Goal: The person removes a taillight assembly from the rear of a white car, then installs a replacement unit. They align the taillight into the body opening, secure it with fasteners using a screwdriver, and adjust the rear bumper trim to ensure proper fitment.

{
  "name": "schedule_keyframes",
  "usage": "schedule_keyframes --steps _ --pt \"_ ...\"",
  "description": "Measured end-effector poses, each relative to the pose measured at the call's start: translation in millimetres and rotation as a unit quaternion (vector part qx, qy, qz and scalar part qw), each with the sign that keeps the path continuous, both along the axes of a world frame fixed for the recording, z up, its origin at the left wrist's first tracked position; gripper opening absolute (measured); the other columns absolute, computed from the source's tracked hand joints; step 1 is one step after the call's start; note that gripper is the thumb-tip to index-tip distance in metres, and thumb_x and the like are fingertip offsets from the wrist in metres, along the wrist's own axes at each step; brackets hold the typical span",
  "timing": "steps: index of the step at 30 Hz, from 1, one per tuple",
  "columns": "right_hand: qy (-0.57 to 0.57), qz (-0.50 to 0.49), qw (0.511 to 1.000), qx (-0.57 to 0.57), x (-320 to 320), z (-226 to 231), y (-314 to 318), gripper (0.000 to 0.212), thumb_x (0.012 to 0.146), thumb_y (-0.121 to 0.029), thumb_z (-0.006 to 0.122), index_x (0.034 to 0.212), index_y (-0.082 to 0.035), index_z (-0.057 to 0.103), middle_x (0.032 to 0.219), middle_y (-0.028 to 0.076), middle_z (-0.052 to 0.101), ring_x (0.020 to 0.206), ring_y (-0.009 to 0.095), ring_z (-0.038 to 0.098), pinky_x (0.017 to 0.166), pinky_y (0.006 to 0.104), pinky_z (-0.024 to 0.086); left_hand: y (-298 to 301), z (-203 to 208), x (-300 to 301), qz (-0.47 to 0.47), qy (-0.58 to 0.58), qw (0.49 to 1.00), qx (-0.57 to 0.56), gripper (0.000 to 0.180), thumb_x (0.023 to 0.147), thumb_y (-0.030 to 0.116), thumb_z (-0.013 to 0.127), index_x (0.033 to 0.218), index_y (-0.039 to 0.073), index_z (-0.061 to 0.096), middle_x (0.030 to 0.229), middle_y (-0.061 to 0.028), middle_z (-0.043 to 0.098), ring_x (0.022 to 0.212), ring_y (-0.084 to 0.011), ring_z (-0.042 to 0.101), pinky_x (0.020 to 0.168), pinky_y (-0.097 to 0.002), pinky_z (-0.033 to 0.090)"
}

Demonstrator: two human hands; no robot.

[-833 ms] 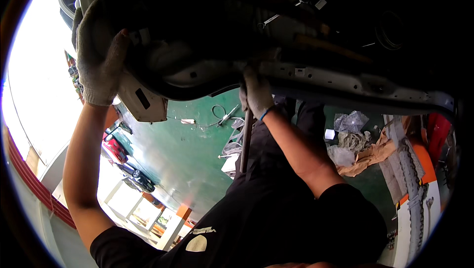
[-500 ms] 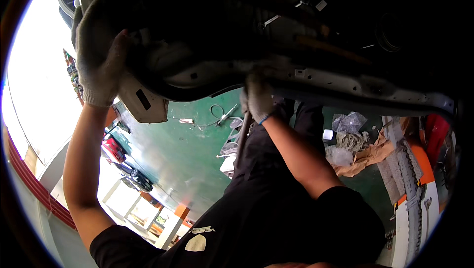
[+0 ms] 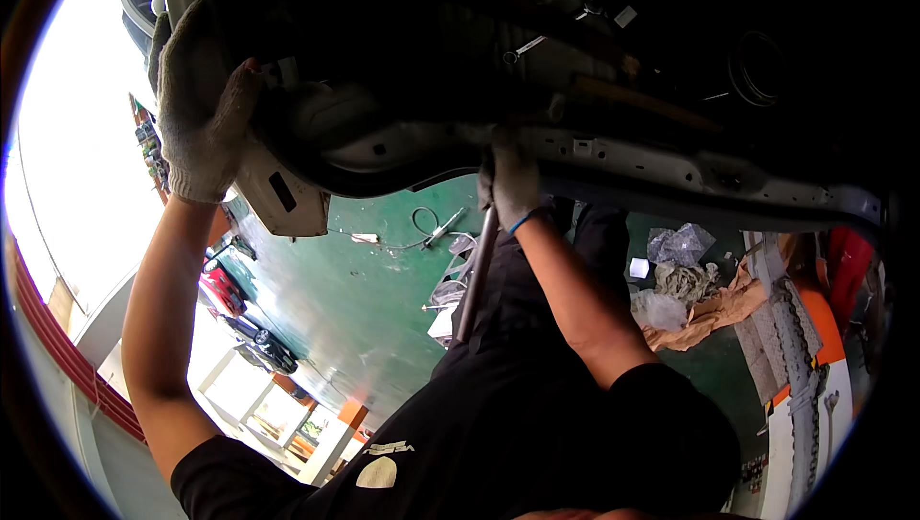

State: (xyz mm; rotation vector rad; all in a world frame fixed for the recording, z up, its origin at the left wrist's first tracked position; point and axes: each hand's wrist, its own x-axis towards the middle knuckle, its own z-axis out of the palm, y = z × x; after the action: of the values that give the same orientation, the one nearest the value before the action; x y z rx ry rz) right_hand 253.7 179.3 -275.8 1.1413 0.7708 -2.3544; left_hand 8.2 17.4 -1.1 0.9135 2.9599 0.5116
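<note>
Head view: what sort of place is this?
Most likely a vehicle repair workshop: a holed metal body edge runs under the work, a wrench lies in the dark recess above it, and a red car shows beyond the green floor.

at the left, the left hand (image 3: 198, 113) is set on the car frame (image 3: 642, 160). to its right, the bar (image 3: 477, 276) is held in the right hand (image 3: 515, 178). past the frame's edge, a wrench (image 3: 525, 47) is seen. on the floor (image 3: 359, 276), a hose (image 3: 426, 232) is found left of the bar. right of the legs (image 3: 601, 247), paper (image 3: 707, 318) is spread near plastic wrap (image 3: 683, 244).
</note>
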Motion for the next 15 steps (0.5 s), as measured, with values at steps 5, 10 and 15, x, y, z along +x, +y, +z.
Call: schedule_keyframes --steps 5,10,15 --pt "0.025 -0.128 0.992 -0.002 14.2 -10.8 5.5 0.050 0.113 -0.056 0.053 0.086 -0.014 0.053 0.055 0.001 0.046 0.041 0.016 0.048 0.040 0.0355 0.041 -3.6 2.9 -1.3 0.023 -0.037 0.999 0.002 0.070 0.102 0.023 0.080 0.162 0.005 0.049 0.159 -0.0186 0.051 0.145 -0.0349 0.056 0.119 -0.0472 0.050" --pt "0.059 0.007 0.998 -0.005 2.1 -2.4 -14.8 0.050 0.112 -0.053 0.061 0.084 -0.012 0.052 0.053 0.001 0.046 0.039 0.015 0.046 0.040 0.0331 0.041 -2.3 1.8 -4.3 0.004 0.004 1.000 -0.016 0.069 0.102 0.022 0.080 0.161 0.004 0.050 0.157 -0.0191 0.054 0.141 -0.0349 0.060 0.117 -0.0474 0.052" --pt "0.042 -0.110 0.993 0.016 -4.8 22.7 21.8 0.046 0.111 -0.051 0.058 0.087 -0.012 0.055 0.054 0.000 0.046 0.038 0.014 0.044 0.037 0.0318 0.038 -4.9 -2.6 -2.8 0.024 -0.049 0.998 0.032 0.068 0.101 0.022 0.080 0.160 0.006 0.051 0.158 -0.0195 0.052 0.145 -0.0355 0.056 0.119 -0.0475 0.050"
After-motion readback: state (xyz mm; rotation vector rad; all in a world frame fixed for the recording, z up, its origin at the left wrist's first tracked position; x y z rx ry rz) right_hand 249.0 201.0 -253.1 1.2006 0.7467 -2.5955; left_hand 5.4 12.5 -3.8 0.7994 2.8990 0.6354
